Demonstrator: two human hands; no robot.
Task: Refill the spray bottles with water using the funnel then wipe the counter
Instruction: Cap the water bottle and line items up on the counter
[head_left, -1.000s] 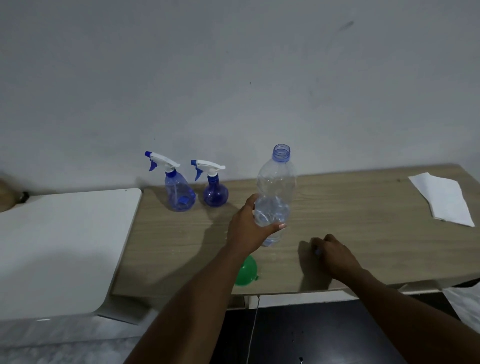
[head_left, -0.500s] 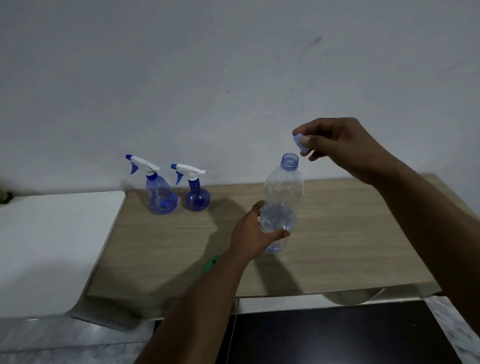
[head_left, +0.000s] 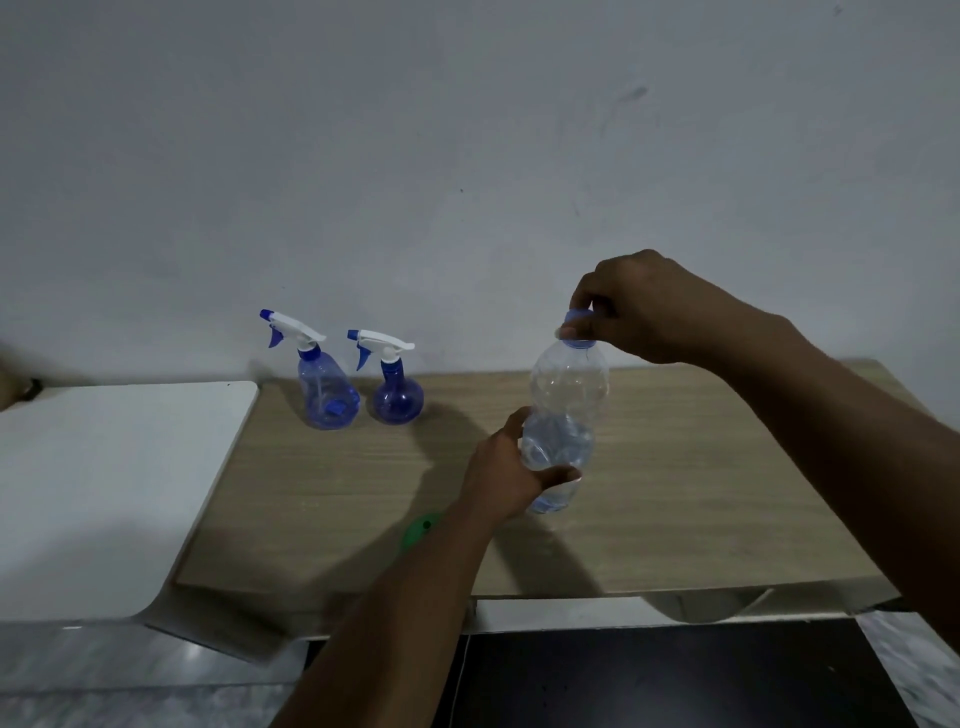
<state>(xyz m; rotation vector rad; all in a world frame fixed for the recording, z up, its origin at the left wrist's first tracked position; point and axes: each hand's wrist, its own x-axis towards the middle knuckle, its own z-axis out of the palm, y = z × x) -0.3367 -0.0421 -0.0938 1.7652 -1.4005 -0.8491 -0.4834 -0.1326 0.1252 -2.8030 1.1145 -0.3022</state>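
Above the counter (head_left: 675, 493), left hand (head_left: 506, 475) grips the water bottle (head_left: 566, 410) low; right hand (head_left: 631, 306) pinches its cap (head_left: 577, 318). Spray bottles (head_left: 324, 392) behind-left, funnel (head_left: 420, 530) near-left.

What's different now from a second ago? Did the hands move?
The right hand rose from the table with the blue cap, held it above the water bottle, then lowered it onto the neck, where it pinches it now. The left hand kept gripping the bottle. The left spray bottle, right spray bottle and green funnel stayed put.
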